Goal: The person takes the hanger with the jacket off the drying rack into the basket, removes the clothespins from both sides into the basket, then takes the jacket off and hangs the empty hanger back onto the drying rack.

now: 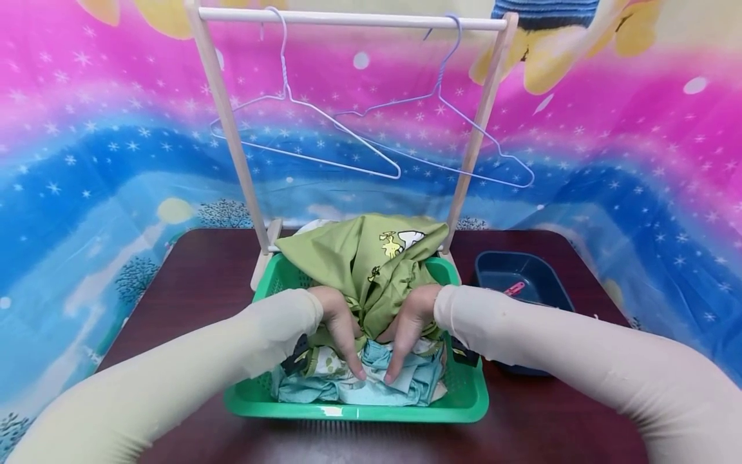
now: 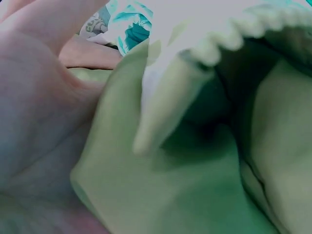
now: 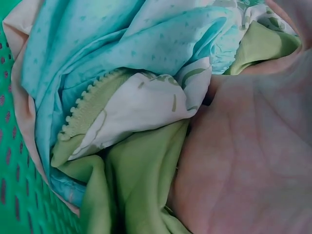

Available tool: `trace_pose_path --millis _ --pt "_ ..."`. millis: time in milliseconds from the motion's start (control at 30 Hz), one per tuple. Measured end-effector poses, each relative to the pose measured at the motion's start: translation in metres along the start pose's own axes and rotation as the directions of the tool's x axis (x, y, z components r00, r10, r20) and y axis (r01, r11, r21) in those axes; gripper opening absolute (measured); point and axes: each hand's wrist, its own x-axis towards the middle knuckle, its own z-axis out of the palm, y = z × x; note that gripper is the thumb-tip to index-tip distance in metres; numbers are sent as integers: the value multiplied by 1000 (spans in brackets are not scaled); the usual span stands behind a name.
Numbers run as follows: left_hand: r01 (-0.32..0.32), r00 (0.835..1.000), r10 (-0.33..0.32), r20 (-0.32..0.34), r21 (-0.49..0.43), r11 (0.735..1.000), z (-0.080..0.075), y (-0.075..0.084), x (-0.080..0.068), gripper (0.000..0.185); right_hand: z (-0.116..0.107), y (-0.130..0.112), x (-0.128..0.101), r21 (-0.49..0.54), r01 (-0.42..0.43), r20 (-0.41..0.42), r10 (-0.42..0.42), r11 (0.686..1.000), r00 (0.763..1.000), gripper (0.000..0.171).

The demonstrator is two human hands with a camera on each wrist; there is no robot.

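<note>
A green garment point(image 1: 365, 258) with cartoon figures spreads over the far part of a green basket point(image 1: 348, 412). Its folds draw together between the hands. My left hand point(image 1: 341, 322) grips the gathered cloth, one finger reaching straight toward me over the clothes. From the other side my right hand point(image 1: 408, 322) grips the same garment, one finger likewise stretched out. The other fingers are largely hidden by cloth. In the right wrist view, a white patterned piece with a scalloped green edge point(image 3: 87, 105) lies beside the palm. Below the fingertips are turquoise clothes point(image 1: 420, 380).
A wooden rack point(image 1: 359, 20) behind the basket carries a white hanger point(image 1: 324, 161) and a lilac hanger point(image 1: 493, 178). A dark blue bin point(image 1: 518, 264) with a pink item point(image 1: 514, 289) stands right of the basket. The dark table point(image 1: 191, 290) meets a colourful backdrop.
</note>
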Motion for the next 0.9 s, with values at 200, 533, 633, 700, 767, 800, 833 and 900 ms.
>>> trace_pose_path --millis 200,533,633,700,767,800,833,900 --pt "6 1000 -6 -14 6 1000 -1 0 3 99 0 2 3 0 -10 0 10 1000 1000 101" --pt "17 999 -17 -32 -7 1000 2 3 6 97 3 2 2 -22 -21 -25 20 1000 999 100" --pt "14 999 -14 -43 -9 1000 5 3 6 97 6 2 3 -24 -29 -35 28 999 999 99" --pt "13 999 -13 -45 -5 1000 7 3 6 97 7 2 4 -26 -18 -35 17 1000 999 99" --pt "19 999 -19 -49 -3 1000 7 4 5 97 8 2 3 -28 -8 -45 7 1000 999 99" --pt "23 998 -23 -55 -1 1000 7 4 4 97 8 2 3 -33 -1 -51 -1 999 999 100" --pt "24 998 -24 -59 -3 1000 8 4 3 97 8 1 2 -44 12 -58 -14 999 998 100" --pt "15 997 -14 -74 6 1000 9 3 0 96 8 1 1 -65 30 -87 -35 997 996 100"
